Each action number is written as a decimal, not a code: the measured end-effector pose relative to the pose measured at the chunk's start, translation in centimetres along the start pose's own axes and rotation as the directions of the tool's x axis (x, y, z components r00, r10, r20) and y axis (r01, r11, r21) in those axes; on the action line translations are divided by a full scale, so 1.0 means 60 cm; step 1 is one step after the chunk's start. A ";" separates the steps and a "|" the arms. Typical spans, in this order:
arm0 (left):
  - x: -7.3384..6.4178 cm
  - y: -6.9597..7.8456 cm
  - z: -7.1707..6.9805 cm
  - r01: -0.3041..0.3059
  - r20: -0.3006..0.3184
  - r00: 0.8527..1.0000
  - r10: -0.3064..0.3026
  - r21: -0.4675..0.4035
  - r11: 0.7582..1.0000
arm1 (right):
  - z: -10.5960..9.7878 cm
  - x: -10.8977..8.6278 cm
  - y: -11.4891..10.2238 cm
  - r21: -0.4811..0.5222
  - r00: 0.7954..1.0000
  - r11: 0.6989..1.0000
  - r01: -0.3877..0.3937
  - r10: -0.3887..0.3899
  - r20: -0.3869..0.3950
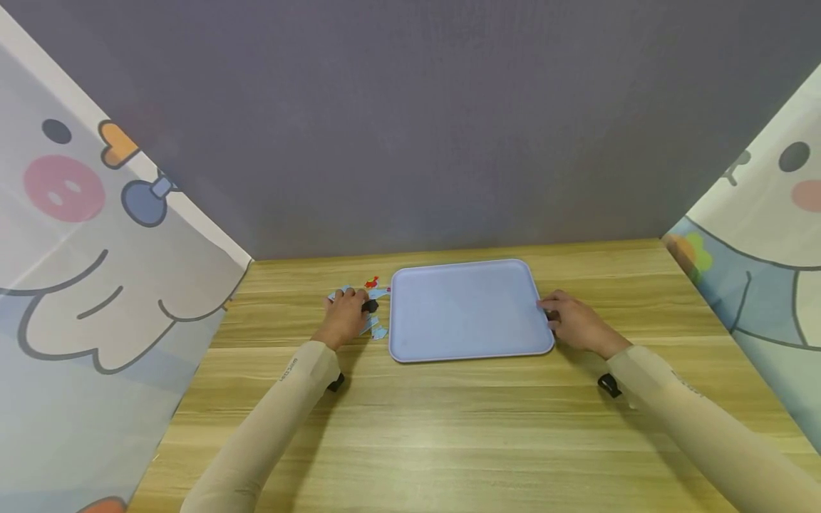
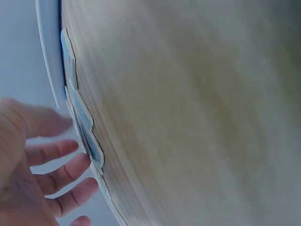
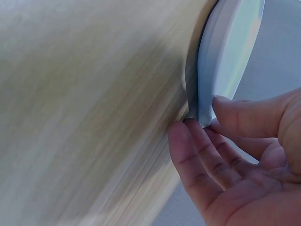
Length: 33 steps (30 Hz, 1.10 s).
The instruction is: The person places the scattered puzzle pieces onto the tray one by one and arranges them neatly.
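Note:
A pale blue rectangular tray (image 1: 467, 313) with a raised rim lies flat on the wooden table. At its right edge is my right hand (image 1: 575, 323); in the right wrist view the thumb (image 3: 244, 115) lies over the rim and the fingers curl against the outer side, pinching the edge. Left of the tray, my left hand (image 1: 346, 317) hovers over several flat light-blue jigsaw pieces (image 1: 379, 333), partly hiding them. The left wrist view has its fingers spread and loosely bent, fingertips close by the overlapping pieces (image 2: 83, 113). Beyond that hand lies a red-patterned piece (image 1: 372, 282).
The wooden table (image 1: 410, 434) stretches in front of the tray. A grey panel (image 1: 449, 128) rises along the back edge. Cartoon-printed panels stand at the left (image 1: 83, 285) and right (image 1: 770, 235). Each wrist wears a black strap.

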<state>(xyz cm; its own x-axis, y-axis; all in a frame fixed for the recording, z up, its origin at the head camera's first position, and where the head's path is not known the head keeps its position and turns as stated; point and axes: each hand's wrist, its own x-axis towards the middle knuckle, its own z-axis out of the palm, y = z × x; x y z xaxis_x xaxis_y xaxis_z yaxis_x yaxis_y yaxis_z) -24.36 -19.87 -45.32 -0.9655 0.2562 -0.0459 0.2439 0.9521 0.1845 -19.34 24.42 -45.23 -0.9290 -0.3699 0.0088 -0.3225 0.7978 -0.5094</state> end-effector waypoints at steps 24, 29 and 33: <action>0.005 0.003 -0.010 0.029 -0.062 0.998 -0.029 -0.008 1.000 | 0.000 -0.002 0.001 -0.016 1.000 1.000 -0.003 0.003 0.002; 0.005 0.004 -0.018 -0.015 -0.155 0.988 0.005 -0.059 0.998 | 0.000 -0.003 0.000 -0.020 1.000 1.000 -0.006 0.006 -0.002; 0.006 0.006 -0.023 -0.068 -0.213 0.976 0.046 -0.098 0.993 | 0.002 -0.003 0.001 -0.017 1.000 1.000 0.001 -0.002 -0.010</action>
<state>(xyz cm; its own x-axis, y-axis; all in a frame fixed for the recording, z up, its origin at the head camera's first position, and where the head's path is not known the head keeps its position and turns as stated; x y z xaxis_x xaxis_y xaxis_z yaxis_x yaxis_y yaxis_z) -24.74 -19.68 -43.95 -0.9504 0.2585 0.1728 0.2993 0.9113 0.2827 -19.15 24.47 -45.34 -0.9302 -0.3666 0.0180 -0.3270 0.8053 -0.4945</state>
